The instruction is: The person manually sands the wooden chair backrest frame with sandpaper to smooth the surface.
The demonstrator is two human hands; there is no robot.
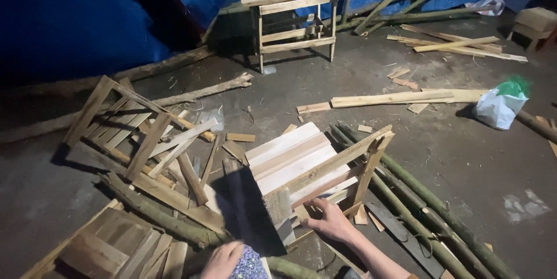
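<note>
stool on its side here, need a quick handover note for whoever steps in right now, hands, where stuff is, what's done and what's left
Right hand: fingers rest on the lower slats of the tipped stool, open, not gripping.
Left hand: low at the frame edge, beside a patterned cloth; whether it holds anything cannot be told.
The tipped stool lies on its side on the ground, seat slats and a leg frame already joined. A finished stool stands upright by the blue tarp.
Loose slats and frames lie to the left, poles to the right, a white bag farther right.
Left: the tipped stool looks unfinished underneath.
</note>
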